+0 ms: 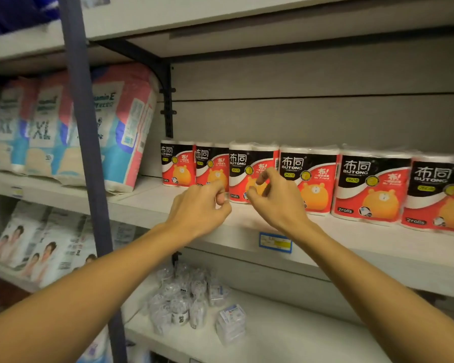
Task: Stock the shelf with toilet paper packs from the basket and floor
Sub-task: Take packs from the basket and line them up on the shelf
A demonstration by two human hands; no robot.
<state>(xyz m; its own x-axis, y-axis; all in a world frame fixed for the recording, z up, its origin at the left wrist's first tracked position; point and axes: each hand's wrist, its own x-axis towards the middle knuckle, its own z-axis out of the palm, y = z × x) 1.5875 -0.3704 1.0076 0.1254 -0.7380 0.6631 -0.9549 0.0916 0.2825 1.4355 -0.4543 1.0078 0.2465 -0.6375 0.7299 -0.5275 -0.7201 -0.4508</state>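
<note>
Packs of toilet paper [308,179] stand in a row of six along the back of the middle shelf [351,247], upright, shoulder to shoulder, labels facing out. Both hands are up at the third pack from the left [249,163]. The left hand [198,208] has its fingers curled in, thumb and fingertips pinched close at that pack's lower left corner; whether it actually has the wrap between them is too close to call. The right hand [275,197] hovers in front of the lower right of the same pack, fingers bent and loosely parted, gripping nothing that can be seen.

Now, how do these handle? Two rolls under thin glossy film, so light, I'd say, and soft: they will squash under a hard squeeze, and the film looks slick. Best hold is a palm on each side wall, gentle pressure, or a pinch on the loose film at the top. Nudging at the base should square it up without tipping.

Basket and floor are out of shot. Diaper bags [63,127] lean on the neighbouring shelf, small wrapped items [184,297] lie on the one below.
</note>
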